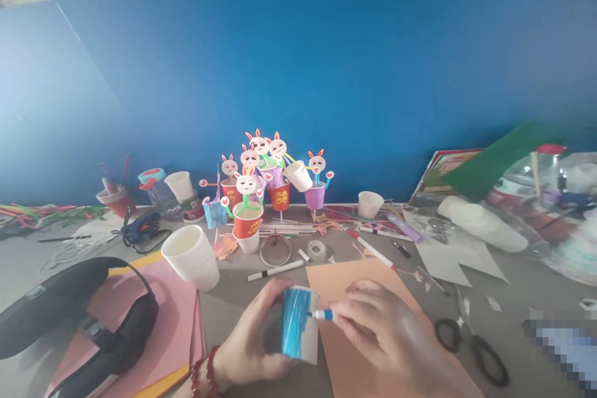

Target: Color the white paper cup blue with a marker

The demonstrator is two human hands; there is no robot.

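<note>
A white paper cup (295,324) is held by my left hand (252,336), with the thumb and fingers around its left side and ends. Blue strokes cover much of the cup's side, while a strip on the right is still white. My right hand (377,323) pinches a blue marker (323,314), whose tip touches the cup at the edge of the coloured part. Beneath my right hand lies an orange sheet of paper (359,280). A marker cap (304,255) and a marker with a black band (275,270) rest just behind the cup.
Paper-cup rabbit figures (247,217) stand at the back middle. A stack of white cups (193,261) is at left, near headphone-like black gear (116,336) on pink paper (172,317). Black-handled scissors (487,357) lie at right. A tape roll (317,250) sits behind the orange sheet.
</note>
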